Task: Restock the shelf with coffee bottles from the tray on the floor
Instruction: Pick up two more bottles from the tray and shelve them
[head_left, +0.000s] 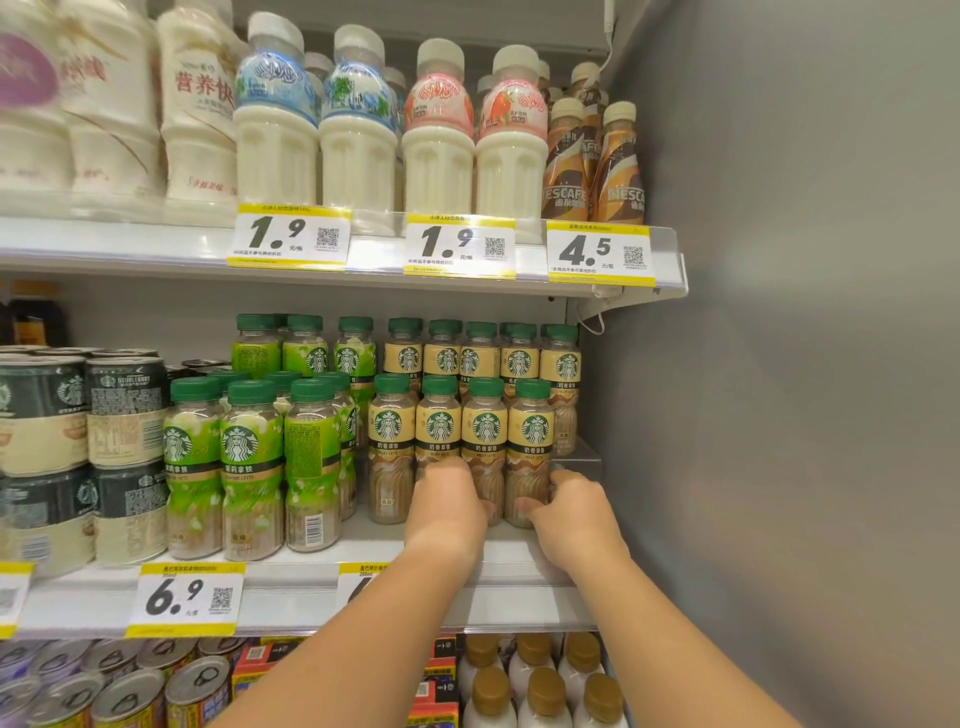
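On the middle shelf (291, 558), going from its left end, stacked dark cans (83, 415) give way to green-labelled latte bottles (249, 462), and then to the task's own stock, the cream-labelled coffee bottles (439, 431), which fill the right end up to the grey side wall (779, 364). Four of them stand upright along the front, long axes vertical, caps touching nothing above, with more of the same raised on a step behind. The left hand (447, 506) rests against the lower bodies of the second and third front bottles, its fingers curled forward around them; how tightly they press I cannot tell, since the fingertips lie out of sight behind the back of the hand. The right hand (574, 514) is at the rightmost front bottle (532, 457), thumb on its near face and the other fingers wrapped round its right side, near the clear divider (584, 460) at the shelf's right corner. Both hands sit directly in front of the row, the bottles straight ahead of the fingers, and each hand is nearest its own end of the group, so the likely job is pushing or squaring the row back from the front edge. The tray on the floor is out of view, and the price label (363, 582) under the coffee is partly covered by the left forearm.
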